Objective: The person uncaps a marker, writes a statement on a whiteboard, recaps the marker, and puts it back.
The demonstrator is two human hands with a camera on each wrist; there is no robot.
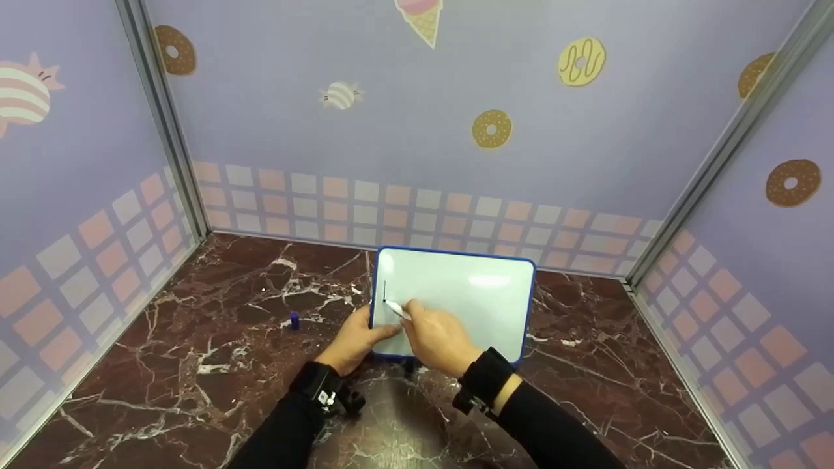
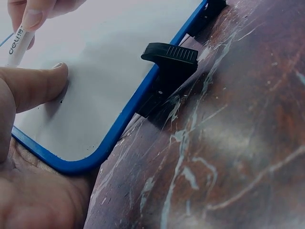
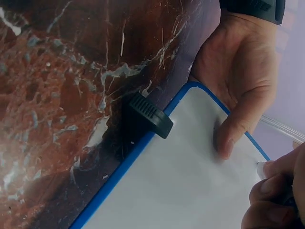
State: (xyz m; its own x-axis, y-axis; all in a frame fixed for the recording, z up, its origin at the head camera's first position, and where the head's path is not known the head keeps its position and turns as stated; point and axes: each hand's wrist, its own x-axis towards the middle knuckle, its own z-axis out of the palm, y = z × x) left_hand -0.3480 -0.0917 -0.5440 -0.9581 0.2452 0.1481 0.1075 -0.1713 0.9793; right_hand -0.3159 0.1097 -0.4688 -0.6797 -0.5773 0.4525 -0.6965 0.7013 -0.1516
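Observation:
A whiteboard (image 1: 462,299) with a blue frame stands tilted back on the table. My left hand (image 1: 355,340) grips its lower left corner, thumb (image 2: 40,86) over the white face and the other fingers behind the board. Between thumb and fingers my right hand (image 1: 440,335) pinches a white marker (image 1: 396,308), its tip at the board's left side. A short dark vertical line (image 1: 384,290) runs upward from the tip. In the left wrist view the marker's barrel (image 2: 20,45) shows printed letters. A black clip (image 2: 171,59) sits on the board's bottom edge.
A small blue marker cap (image 1: 295,320) stands on the dark red marbled table (image 1: 221,339), left of the board. Purple panels with pastel squares enclose the table at the back and both sides; the back wall (image 1: 417,202) rises close behind the board.

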